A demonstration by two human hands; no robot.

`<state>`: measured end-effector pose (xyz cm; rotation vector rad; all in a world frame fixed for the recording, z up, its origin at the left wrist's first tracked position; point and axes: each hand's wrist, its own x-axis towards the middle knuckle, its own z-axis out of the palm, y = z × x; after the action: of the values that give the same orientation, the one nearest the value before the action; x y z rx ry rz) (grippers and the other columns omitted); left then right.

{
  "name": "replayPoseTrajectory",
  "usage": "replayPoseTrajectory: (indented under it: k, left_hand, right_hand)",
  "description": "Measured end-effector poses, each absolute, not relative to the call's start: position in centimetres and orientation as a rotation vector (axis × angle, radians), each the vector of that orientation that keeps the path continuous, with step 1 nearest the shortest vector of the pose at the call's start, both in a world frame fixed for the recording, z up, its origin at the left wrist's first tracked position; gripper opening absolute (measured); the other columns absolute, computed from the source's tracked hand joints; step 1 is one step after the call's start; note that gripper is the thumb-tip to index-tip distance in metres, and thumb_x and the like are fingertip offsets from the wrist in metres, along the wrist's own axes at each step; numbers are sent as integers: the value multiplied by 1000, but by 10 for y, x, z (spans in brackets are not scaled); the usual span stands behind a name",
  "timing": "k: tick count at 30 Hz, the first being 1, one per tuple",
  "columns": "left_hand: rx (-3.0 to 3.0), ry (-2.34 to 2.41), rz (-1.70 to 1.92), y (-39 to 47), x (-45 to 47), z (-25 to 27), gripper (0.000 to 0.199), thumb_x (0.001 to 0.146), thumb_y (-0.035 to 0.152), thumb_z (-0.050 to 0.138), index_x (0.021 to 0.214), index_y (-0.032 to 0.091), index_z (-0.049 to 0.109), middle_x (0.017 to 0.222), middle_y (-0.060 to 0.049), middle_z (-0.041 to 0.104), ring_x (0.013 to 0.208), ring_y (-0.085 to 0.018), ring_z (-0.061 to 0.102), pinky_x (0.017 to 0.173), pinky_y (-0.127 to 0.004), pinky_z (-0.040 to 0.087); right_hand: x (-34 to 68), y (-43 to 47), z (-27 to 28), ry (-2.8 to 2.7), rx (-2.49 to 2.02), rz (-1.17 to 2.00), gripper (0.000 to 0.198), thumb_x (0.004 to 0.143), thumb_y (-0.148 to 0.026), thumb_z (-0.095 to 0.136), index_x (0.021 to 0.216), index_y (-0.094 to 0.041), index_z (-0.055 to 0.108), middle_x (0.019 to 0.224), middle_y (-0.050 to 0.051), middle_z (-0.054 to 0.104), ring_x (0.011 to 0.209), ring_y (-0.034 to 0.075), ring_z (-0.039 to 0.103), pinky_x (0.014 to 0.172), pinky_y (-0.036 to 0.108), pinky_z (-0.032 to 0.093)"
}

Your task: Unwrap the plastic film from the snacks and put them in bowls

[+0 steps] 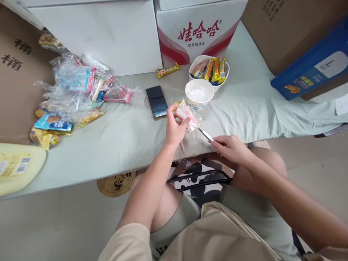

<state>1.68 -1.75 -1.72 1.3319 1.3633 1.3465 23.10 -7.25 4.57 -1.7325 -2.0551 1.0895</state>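
My left hand is closed on a clear plastic snack packet with pink and yellow showing through it. My right hand grips a slim white-handled tool that looks like a small knife. Its thin dark end points at the packet's lower right edge; whether it pierces the plastic I cannot tell. Just beyond the packet stands a white paper cup with clear plastic inside. Behind that cup, a white tub holds several yellow-wrapped snack bars.
A phone lies left of the packet, and one yellow-wrapped bar rests near the boxes. Clear bags and snack wrappers are heaped at left. White cartons line the back. A blue package leans at right against a brown box.
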Motion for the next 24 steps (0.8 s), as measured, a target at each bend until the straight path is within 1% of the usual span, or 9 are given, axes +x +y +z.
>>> replayPoseTrajectory:
  k: [3, 6, 8, 10, 13, 15, 17, 20, 24]
  left_hand:
    - [1498, 1512, 1298, -16, 15, -14, 37, 90, 35, 69, 125, 27, 58, 108, -8, 66, 102, -22, 66, 87, -36, 56]
    - [1642, 1694, 1298, -18, 13, -7, 16, 87, 30, 71, 99, 21, 69, 119, -13, 62, 120, -28, 60, 105, -44, 49]
    - [1555, 1712, 1343, -18, 10, -3, 15, 87, 33, 70, 83, 19, 66, 117, -13, 63, 116, -27, 61, 103, -42, 49]
    - [1291, 1604, 1369, -17, 5, 0, 21, 90, 37, 64, 79, 20, 61, 98, -8, 65, 95, -21, 66, 87, -36, 54]
    - [794, 1458, 1408, -15, -7, 4, 14, 88, 35, 62, 86, 23, 57, 79, 1, 61, 70, -14, 61, 66, -26, 52]
    - [621, 1464, 1465, -17, -18, 8, 12, 81, 27, 65, 90, 24, 57, 81, 2, 61, 66, -12, 59, 62, -24, 50]
    - [658, 1495, 1506, -22, -29, 11, 14, 78, 18, 64, 89, 24, 59, 81, 2, 61, 66, -11, 58, 62, -24, 49]
    - [897, 1490, 1443, -29, -42, 16, 11, 80, 13, 56, 83, 21, 63, 73, 0, 57, 67, -11, 56, 64, -25, 44]
    - [1277, 1463, 1266, -35, -40, 14, 11, 83, 24, 64, 91, 22, 72, 99, -5, 66, 94, -19, 61, 77, -29, 48]
  right_hand:
    - [259, -67, 41, -2001, -1924, 772, 39, 94, -49, 44, 74, -21, 62, 63, 5, 63, 62, 22, 60, 61, 34, 46]
    - [267, -54, 34, -1949, -1888, 313, 39, 90, -45, 53, 115, -19, 68, 107, 17, 71, 100, 35, 67, 86, 49, 53]
    - [255, -51, 28, -2048, -1667, 240, 56, 88, -42, 59, 138, -18, 58, 135, 21, 62, 125, 38, 59, 101, 54, 50]
    - [236, -54, 22, -2232, -1387, 317, 57, 89, -39, 61, 143, -20, 54, 145, 19, 56, 132, 35, 56, 106, 52, 49]
    - [214, -57, 15, -2410, -1107, 366, 29, 96, -31, 55, 122, -25, 66, 131, 12, 67, 125, 30, 61, 103, 48, 50]
    - [214, -53, 16, -2379, -1157, 301, 20, 97, -26, 50, 103, -25, 69, 119, 11, 72, 122, 30, 63, 101, 48, 49]
    - [224, -45, 20, -2254, -1353, 195, 18, 95, -23, 49, 95, -25, 67, 122, 12, 71, 128, 33, 59, 103, 52, 45]
    - [244, -36, 32, -2205, -1489, 193, 27, 88, -23, 50, 111, -26, 64, 122, 12, 71, 134, 36, 55, 111, 59, 34]
    - [254, -44, 42, -2542, -1183, 499, 62, 85, -37, 53, 144, -20, 49, 88, 4, 74, 97, 29, 70, 113, 56, 32]
